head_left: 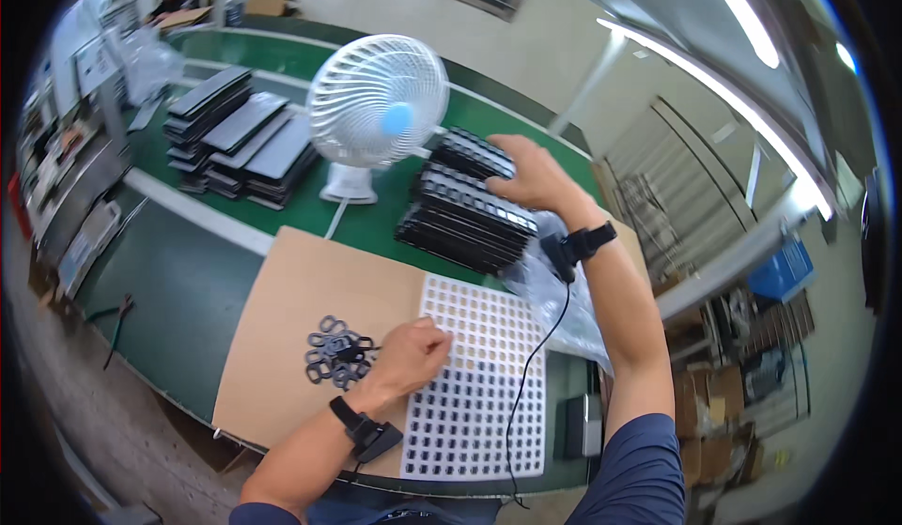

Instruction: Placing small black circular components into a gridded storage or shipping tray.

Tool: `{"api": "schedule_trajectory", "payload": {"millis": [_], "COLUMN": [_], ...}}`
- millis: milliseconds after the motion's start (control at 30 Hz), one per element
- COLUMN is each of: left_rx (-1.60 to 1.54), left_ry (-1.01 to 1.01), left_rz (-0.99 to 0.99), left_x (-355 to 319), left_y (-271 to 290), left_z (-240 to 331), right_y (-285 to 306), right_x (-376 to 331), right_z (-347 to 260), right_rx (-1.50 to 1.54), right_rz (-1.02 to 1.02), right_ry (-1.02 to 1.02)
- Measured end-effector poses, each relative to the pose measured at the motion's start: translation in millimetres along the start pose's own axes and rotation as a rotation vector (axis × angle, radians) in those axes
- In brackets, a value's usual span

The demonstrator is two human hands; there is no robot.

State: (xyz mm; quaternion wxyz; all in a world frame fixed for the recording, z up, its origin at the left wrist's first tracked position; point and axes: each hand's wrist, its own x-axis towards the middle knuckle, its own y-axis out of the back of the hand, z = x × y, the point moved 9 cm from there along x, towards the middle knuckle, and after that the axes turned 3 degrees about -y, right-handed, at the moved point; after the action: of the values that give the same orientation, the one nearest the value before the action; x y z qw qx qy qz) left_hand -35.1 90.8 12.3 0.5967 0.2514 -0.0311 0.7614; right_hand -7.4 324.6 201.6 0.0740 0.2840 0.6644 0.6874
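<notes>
A: Factory floor, long green worktop (202, 281) with a sheet of brown cardboard (310, 309) laid on it.

B: What are the fingers doing?

A: Left hand (410, 356) has its fingers curled in, pressed onto the left edge of a white grid tray (479, 384) that lies flat on the cardboard. Can't tell if it's pinching anything. Just left of that hand there's a little heap of dark ring-shaped parts (336, 351).

B: And the other one?

A: Right hand (532, 176) is reached way out, fingers spread flat on top of a stack of black trays (465, 217) behind the white one. Not really gripping, more resting on it. Clear plastic bag (554, 295) sits under that forearm.

B: Anything else around?

A: White desk fan (374, 107) just left of the stack, more dark trays (240, 140) piled further off.
</notes>
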Motion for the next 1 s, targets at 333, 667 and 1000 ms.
{"api": "schedule_trajectory", "payload": {"millis": [333, 667, 1000], "left_rx": [0.101, 0.177, -0.881], "left_ry": [-0.01, -0.433, -0.916], "left_rz": [-0.115, -0.608, -1.325], "left_x": [8.1, -40.2, -141.4], "left_y": [-10.0, -129.1, -299.6], "left_z": [21.4, 232.4, 493.1], "right_y": [29.7, -76.9, -110.3], "right_x": [-306.4, -454.9, -514.7], "right_z": [-124.0, -149.5, -132.0], "right_rx": [0.604, 0.767, 0.935], "right_rz": [-0.076, 0.512, 0.954], "right_ry": [-0.132, -0.44, -0.477]}}
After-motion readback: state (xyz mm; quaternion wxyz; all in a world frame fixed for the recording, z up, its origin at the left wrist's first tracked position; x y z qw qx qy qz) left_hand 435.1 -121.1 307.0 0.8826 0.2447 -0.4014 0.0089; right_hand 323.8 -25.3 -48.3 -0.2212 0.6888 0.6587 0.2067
